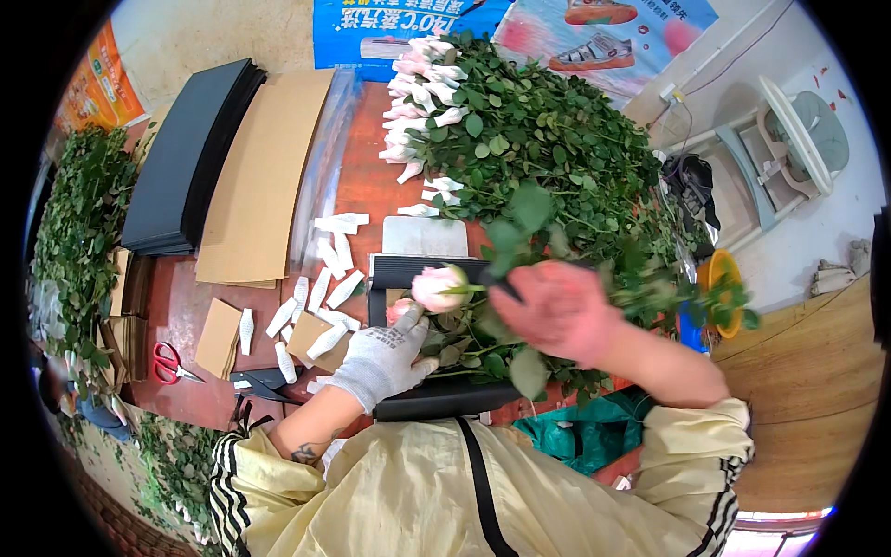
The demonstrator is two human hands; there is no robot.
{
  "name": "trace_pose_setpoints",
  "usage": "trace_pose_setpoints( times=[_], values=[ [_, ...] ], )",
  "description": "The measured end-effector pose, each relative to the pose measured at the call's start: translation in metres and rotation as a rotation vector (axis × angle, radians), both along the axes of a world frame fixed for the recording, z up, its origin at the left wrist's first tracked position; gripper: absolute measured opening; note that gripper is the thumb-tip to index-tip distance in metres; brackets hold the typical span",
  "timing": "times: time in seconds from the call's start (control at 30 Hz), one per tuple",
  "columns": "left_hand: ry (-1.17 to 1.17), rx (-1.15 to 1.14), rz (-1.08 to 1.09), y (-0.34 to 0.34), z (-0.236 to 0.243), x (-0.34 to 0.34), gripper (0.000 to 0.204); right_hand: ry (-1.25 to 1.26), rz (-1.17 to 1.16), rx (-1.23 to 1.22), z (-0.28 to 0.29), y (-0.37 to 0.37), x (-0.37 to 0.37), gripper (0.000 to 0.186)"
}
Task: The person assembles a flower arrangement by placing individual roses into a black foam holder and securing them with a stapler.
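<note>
A pink rose [440, 289] is held over a black-edged tray [408, 271] in front of me. My right hand [557, 314], reddish and smeared by motion, is closed around its stem just behind the bloom. Leafy stem trails off to the right. My left hand [385, 357], in a pale grey glove, lies at the tray's left side, thumb apart from the fingers. Its fingertips touch a second pink rose [400, 311] lying in the tray. Green stems and leaves [473, 351] fill part of the tray under my right hand.
Many roses in white sleeves [408, 111] with leafy stems [557, 139] are heaped at the back. Loose white mesh sleeves [320, 288], red scissors [169, 364], a black stapler-like tool [264, 382] and cardboard sheets [264, 176] lie left. A yellow bucket [719, 278] stands right.
</note>
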State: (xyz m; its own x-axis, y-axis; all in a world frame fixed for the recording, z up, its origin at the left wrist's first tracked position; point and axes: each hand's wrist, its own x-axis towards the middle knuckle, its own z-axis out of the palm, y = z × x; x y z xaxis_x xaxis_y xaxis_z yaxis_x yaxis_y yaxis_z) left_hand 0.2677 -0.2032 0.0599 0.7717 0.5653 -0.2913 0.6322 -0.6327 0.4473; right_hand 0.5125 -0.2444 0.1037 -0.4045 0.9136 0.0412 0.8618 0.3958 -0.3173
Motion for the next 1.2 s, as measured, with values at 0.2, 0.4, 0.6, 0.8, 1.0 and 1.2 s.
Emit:
trace_pose_setpoints(
  times=[0.2, 0.4, 0.6, 0.8, 1.0, 1.2],
  values=[
    [-0.07, -0.026, 0.0, -0.006, -0.009, 0.001, 0.066, 0.214, -0.113, -0.148, -0.095, 0.018, -0.005, 0.025],
    [-0.051, -0.031, 0.008, -0.008, -0.015, -0.006, 0.064, -0.536, 0.192, 0.044, -0.066, 0.025, -0.037, 0.041],
    [-0.062, -0.101, 0.032, -0.009, -0.011, -0.004, 0.06, -0.472, 0.159, 0.092, -0.102, 0.028, -0.029, 0.04],
    [-0.083, -0.108, 0.057, -0.007, -0.015, -0.003, 0.06, -0.288, 0.126, 0.23, -0.119, 0.029, -0.021, 0.035],
    [-0.329, -0.079, 0.02, 0.013, -0.039, -0.019, 0.043, -0.451, 0.186, -0.019, -0.074, 0.029, -0.027, 0.033],
    [-0.515, -0.088, 0.09, 0.038, -0.026, -0.031, 0.027, -0.112, 0.087, 0.002, -0.023, 0.004, -0.02, 0.035]
  ],
)
